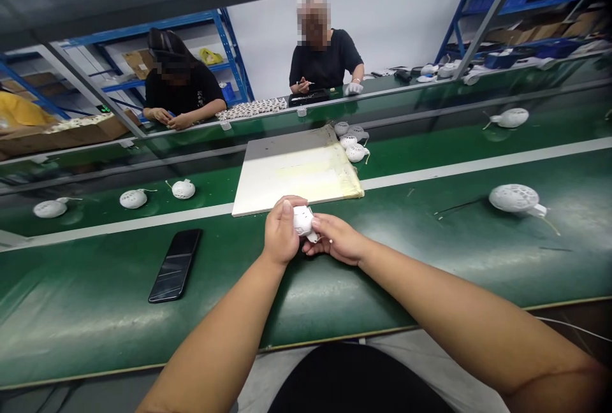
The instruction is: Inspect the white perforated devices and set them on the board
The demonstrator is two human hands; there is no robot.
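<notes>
A small white plastic piece (303, 222) with a short pale wire is held between both hands, just in front of a white board (287, 171). My left hand (282, 231) wraps round its left side, the thumb pointing up. From the right, my right hand (337, 238) grips its lower right edge near the wire, with the thumb on top and the other fingers underneath. The underside of the piece is hidden by the fingers.
A black phone (175, 266) lies at the left. White perforated shells rest on the green surface, including one at the right (514, 199) and one at the left (183, 189). More shells (355, 153) cluster beside the board. Two people sit across the bench.
</notes>
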